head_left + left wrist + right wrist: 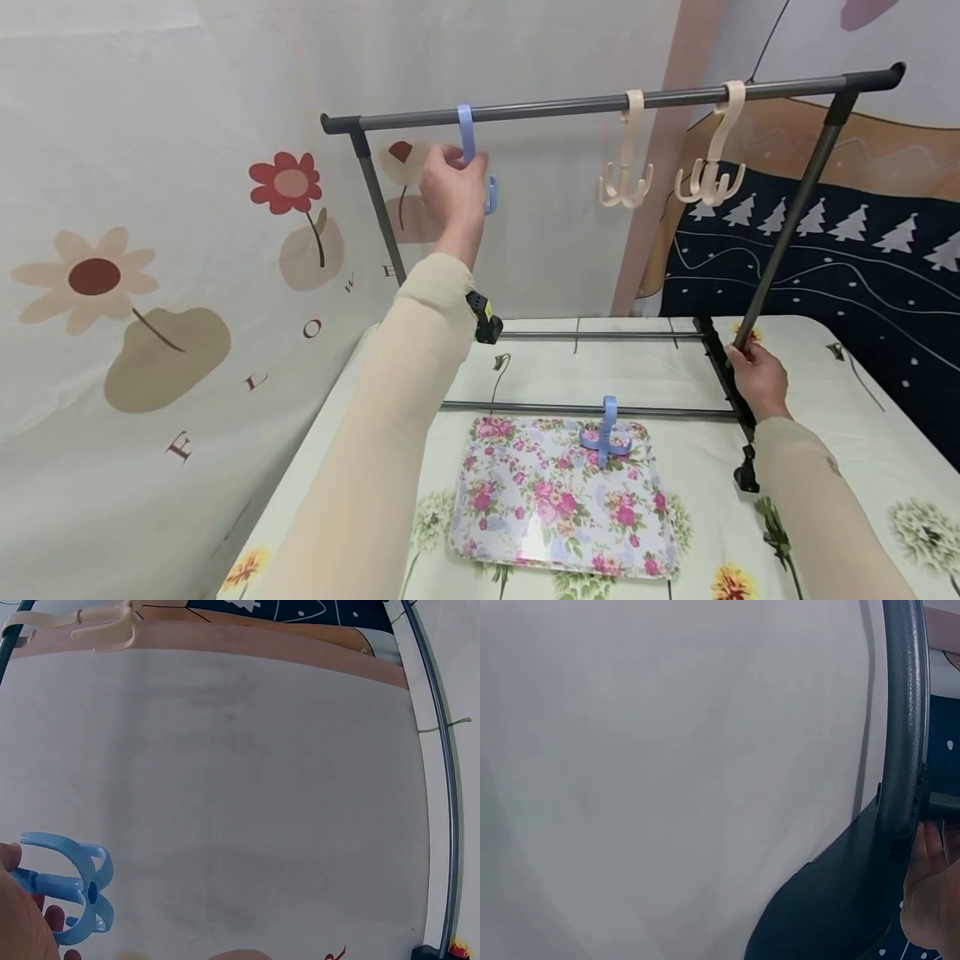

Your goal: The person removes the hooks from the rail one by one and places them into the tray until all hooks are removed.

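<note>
My left hand (pixel 456 190) pinches the stem of a blue multi-prong hook (pixel 467 132) whose top loops over the rack's grey top bar (pixel 551 108). In the left wrist view, the curved prongs of this blue hook (pixel 91 894) stick out past the fingers. At the foot of the rack's right post (pixel 783 229), my right hand (pixel 761 382) grips the post just above the black base. The right wrist view shows the fingers (pixel 930 844) against the dark base fitting. Two cream hooks (pixel 628 158) (pixel 718 154) hang farther right on the same bar.
A flower-patterned tray (pixel 555 508) lies on the floral tablecloth (pixel 847 467) in front of the rack. Another blue hook (pixel 606 437) rests on the tray's far right part. Two lower rods (pixel 585 409) (pixel 600 335) cross behind it. Printed curtains hang at the left, back and right.
</note>
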Action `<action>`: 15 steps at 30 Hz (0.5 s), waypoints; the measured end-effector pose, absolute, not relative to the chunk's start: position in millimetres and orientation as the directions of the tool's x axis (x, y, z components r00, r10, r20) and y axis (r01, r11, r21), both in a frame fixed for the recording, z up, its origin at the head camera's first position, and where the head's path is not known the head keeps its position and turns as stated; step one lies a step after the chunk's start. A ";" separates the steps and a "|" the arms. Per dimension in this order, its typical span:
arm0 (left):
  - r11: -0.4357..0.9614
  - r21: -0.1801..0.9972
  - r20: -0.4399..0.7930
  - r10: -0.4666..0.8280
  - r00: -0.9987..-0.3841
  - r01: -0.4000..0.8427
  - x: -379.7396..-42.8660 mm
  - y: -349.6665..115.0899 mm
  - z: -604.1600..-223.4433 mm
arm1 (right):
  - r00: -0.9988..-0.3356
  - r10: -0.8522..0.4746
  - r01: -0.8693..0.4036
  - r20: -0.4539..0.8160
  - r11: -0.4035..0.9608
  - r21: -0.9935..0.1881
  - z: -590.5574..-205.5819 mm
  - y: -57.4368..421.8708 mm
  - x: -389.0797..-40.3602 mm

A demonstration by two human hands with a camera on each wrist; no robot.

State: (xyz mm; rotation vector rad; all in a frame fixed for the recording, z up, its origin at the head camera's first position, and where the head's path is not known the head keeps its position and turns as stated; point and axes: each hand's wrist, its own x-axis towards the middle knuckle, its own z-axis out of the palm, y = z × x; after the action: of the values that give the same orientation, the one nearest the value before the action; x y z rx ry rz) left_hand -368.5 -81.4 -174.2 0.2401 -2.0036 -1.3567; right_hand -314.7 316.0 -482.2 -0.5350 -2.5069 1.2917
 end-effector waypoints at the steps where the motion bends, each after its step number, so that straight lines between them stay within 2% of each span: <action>1: 0.440 0.873 0.439 -0.515 -0.736 0.213 -368.9 -81.0 -174.3 | -0.895 0.441 0.201 0.067 0.531 -0.823 -482.0 315.5 -314.8; 15: 0.426 0.878 0.445 -0.554 -0.704 0.220 -369.7 -79.9 -177.9 | -0.897 0.439 0.211 0.049 0.523 -0.826 -480.5 316.5 -315.1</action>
State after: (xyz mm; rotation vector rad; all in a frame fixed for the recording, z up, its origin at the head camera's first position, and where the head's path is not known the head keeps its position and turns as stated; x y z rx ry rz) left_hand -369.7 -79.9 -177.9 0.2822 -1.9502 -1.3463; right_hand -315.1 316.5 -480.5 -0.5479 -2.5140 1.3120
